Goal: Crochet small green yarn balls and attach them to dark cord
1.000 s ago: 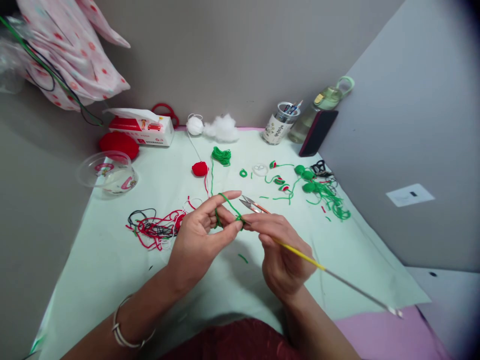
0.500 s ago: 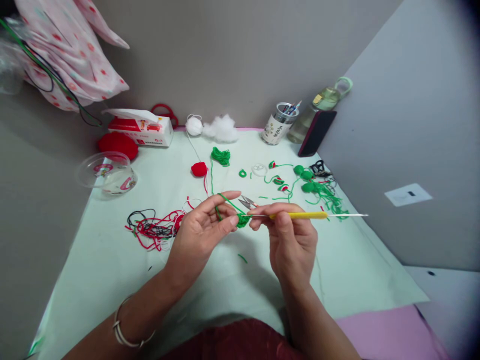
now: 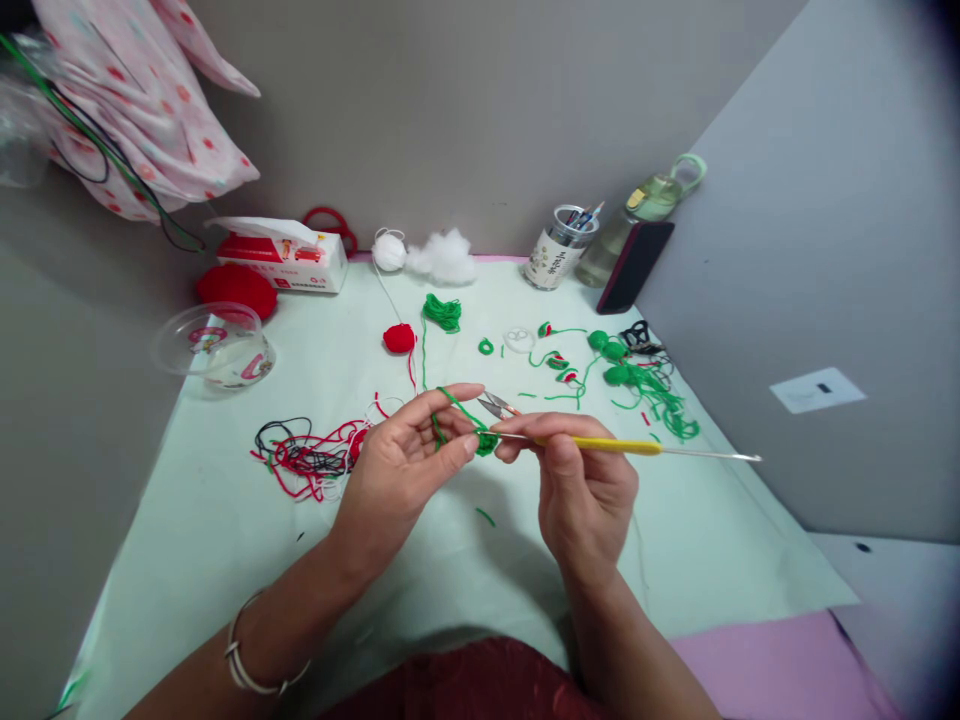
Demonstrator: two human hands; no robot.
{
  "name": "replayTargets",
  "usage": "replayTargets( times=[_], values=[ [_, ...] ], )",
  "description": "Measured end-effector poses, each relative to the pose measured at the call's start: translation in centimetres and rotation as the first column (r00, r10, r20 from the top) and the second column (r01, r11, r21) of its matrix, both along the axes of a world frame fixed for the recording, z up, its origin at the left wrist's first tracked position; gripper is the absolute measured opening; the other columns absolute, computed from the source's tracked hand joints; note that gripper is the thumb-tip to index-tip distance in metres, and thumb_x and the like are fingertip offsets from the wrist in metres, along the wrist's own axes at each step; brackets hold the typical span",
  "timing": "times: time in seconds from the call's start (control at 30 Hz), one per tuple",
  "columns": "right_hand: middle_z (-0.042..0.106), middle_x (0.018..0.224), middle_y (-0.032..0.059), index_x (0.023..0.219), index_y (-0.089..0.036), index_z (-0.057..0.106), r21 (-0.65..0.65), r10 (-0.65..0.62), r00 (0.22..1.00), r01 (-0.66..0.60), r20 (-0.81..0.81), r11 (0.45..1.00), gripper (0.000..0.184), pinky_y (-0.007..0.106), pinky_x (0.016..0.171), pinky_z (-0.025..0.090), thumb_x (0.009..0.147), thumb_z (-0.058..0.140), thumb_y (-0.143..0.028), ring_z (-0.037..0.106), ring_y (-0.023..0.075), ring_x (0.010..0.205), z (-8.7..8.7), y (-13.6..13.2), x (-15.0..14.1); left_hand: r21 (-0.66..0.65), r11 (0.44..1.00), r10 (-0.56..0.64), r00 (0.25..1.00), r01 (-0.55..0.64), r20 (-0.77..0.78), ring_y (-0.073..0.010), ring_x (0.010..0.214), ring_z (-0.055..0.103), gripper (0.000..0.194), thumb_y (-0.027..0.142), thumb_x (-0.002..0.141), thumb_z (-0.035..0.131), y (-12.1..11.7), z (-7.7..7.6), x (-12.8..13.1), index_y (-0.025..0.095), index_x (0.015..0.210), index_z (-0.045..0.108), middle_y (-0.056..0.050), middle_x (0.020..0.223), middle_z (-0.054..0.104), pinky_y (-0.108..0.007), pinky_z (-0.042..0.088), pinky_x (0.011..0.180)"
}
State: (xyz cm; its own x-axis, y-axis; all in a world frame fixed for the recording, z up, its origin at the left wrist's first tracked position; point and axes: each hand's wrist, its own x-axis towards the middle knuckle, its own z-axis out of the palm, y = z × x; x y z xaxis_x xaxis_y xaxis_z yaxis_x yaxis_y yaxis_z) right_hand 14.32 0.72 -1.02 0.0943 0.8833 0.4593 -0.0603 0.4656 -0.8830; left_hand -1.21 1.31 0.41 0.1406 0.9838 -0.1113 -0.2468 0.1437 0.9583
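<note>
Diffuse light casts soft shadows across the pale cloth [image 3: 465, 575].

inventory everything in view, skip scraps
Hook: 1, yellow, centre
Crochet piece: 1, green, centre
Skein: 1, green, back
Yarn balls: 2, red/white, back
Stuffing: 1, white, back
Tissue box: 1, red/white, back
Tub: 1, clear, left
Snips: 1, silver, centre
Jar: 1, silver, back
Bottle: 1, green, back
Slab: 1, dark, right
Tangle: 1, mixed, left
Balls: 3, green, right
Cloth: 1, pink, left
Left hand: 1, bare, centre
Right hand: 1, bare, centre
</note>
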Motion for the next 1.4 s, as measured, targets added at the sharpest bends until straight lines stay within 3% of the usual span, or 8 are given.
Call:
replayTargets(
  times=[0.2,0.53,0.93,1.17,1.4],
  values=[
    [0.074,0.091,0.0043,0.099,-0.022,0.069,-0.024,-0.005,1.000,0.005,0.020,1.000,0.018,0.032,0.065,0.058,0.099,0.051,-0.025,0.068,0.0142,0.069,0.0,-0.1,0.0,0.000,1.000,0.019,1.000,-0.019,-0.007,-0.0135,0.080,0.060,0.037,0.027,0.082,0.073,-0.1,0.1,0.0,0.023,0.118,0.070,-0.001,0.085,0.064,-0.026,0.051,0.079],
    [0.075,0.092,0.0064,0.096,-0.019,0.066,-0.133,0.018,0.996,-0.030,-0.089,0.991,0.018,0.031,0.064,0.058,0.100,0.050,-0.028,0.069,0.0142,0.068,0.1,0.1,0.3,-0.009,1.000,-0.012,1.000,0.012,0.023,-0.0124,0.077,0.061,0.030,0.031,0.086,0.069,-0.1,-0.3,0.1,0.025,0.116,0.071,-0.001,0.085,0.064,-0.026,0.052,0.078],
    [0.074,0.092,0.0063,0.097,-0.019,0.067,-0.097,0.022,0.999,-0.026,-0.039,0.995,0.018,0.032,0.065,0.059,0.100,0.050,-0.026,0.068,0.0141,0.069,0.1,0.0,0.2,0.008,1.000,0.005,1.000,-0.005,-0.015,-0.0135,0.078,0.061,0.028,0.031,0.086,0.069,-0.2,-0.3,0.0,0.026,0.113,0.073,-0.001,0.082,0.063,-0.026,0.052,0.078],
    [0.074,0.091,0.0045,0.098,-0.021,0.069,0.037,-0.063,0.992,0.059,0.112,0.998,0.019,0.033,0.067,0.059,0.099,0.050,-0.020,0.068,0.0143,0.069,0.2,-0.1,0.1,0.034,0.999,0.030,0.998,-0.028,-0.055,-0.0128,0.079,0.061,0.027,0.030,0.086,0.069,-0.2,-0.2,0.0,0.026,0.112,0.073,0.000,0.083,0.064,-0.025,0.051,0.078],
    [0.075,0.092,0.0065,0.107,-0.023,0.069,0.341,-0.201,0.889,0.054,0.411,0.939,0.023,0.039,0.080,0.060,0.094,0.054,-0.012,0.073,0.0215,0.090,-0.1,-1.0,0.0,0.068,0.989,0.140,0.975,-0.130,-0.171,-0.0147,0.084,0.062,0.029,0.022,0.080,0.072,-0.4,-0.3,0.6,0.022,0.109,0.074,-0.002,0.089,0.069,-0.027,0.050,0.084]
  ],
)
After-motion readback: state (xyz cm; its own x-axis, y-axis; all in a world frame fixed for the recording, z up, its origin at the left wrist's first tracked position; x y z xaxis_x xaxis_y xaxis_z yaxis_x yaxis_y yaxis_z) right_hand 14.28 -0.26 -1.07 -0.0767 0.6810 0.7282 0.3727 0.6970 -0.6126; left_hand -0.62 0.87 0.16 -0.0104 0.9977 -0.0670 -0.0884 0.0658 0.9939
